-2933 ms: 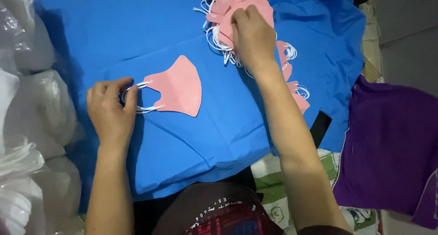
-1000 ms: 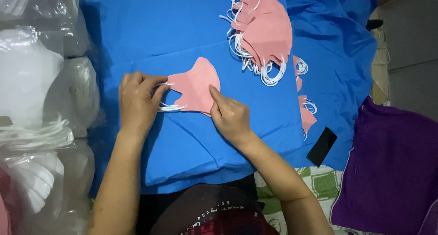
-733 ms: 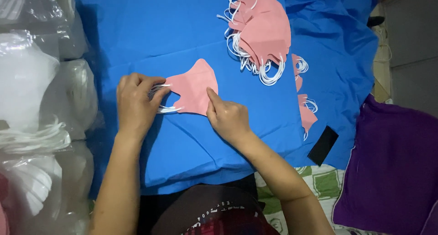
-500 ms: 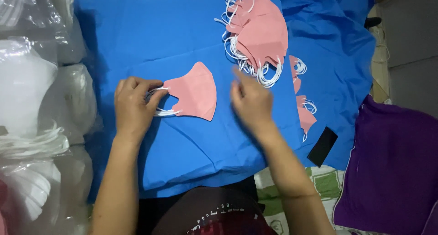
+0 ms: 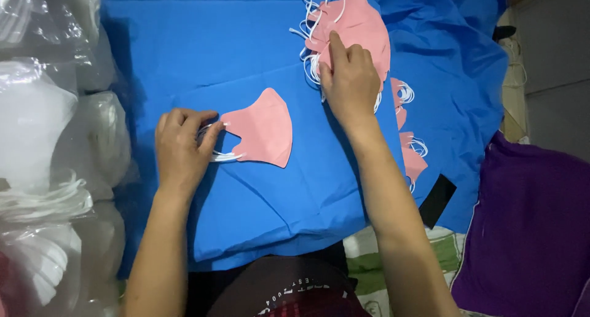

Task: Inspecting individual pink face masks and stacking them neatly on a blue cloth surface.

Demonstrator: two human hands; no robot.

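A folded pink face mask (image 5: 265, 128) lies flat on a blue cloth (image 5: 246, 59). My left hand (image 5: 180, 148) rests at the mask's left end, its fingers pinching the white ear loops (image 5: 216, 146). My right hand (image 5: 349, 77) is stretched to the far side of the cloth and lies palm down on a pile of pink masks (image 5: 362, 25) with tangled white loops, fingertips on the top mask. More pink masks (image 5: 410, 151) lie half hidden under my right forearm.
Clear plastic bags of white masks (image 5: 43, 169) fill the left side. A purple cloth (image 5: 531, 231) lies at the right, a black strip (image 5: 437, 200) by the blue cloth's edge, and a green and white checked fabric (image 5: 369, 268) below it.
My right hand has left the single mask and gone up and right to the pile of pink masks. My left hand has stayed at the mask's ear loops.
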